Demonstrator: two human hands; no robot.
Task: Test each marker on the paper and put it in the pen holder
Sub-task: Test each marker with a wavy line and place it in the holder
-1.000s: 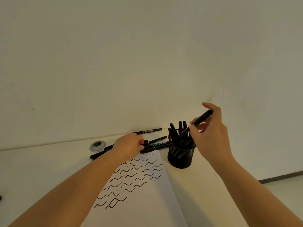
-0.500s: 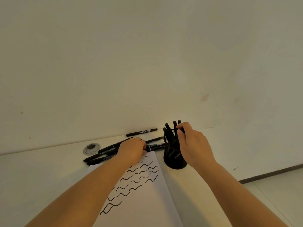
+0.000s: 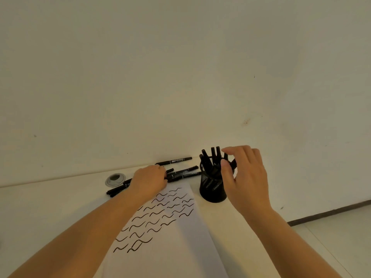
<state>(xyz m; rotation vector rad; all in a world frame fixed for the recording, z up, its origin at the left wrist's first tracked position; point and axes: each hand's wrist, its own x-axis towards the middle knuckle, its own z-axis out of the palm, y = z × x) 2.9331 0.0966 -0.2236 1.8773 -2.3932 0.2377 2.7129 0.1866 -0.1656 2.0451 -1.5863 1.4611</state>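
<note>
A black mesh pen holder (image 3: pixel 210 189) stands on the white table and has several black markers (image 3: pixel 213 155) upright in it. My right hand (image 3: pixel 247 183) hovers just right of its rim with thumb and fingers spread and nothing in them. My left hand (image 3: pixel 149 182) lies curled over a bunch of loose black markers (image 3: pixel 183 173) beyond the paper and seems to grip one of them; its fingertips are hidden. One more marker (image 3: pixel 174 161) lies by the wall. The white paper (image 3: pixel 180 247) carries several rows of black wavy test lines.
A round grey cable grommet (image 3: pixel 115 179) sits in the table to the left of the markers. The wall rises right behind the table. On the right the table's edge drops to a tiled floor (image 3: pixel 341 227).
My right hand lowered its marker into the pen holder, let go of it and drew back to the right with fingers spread. My left hand stayed on the loose markers.
</note>
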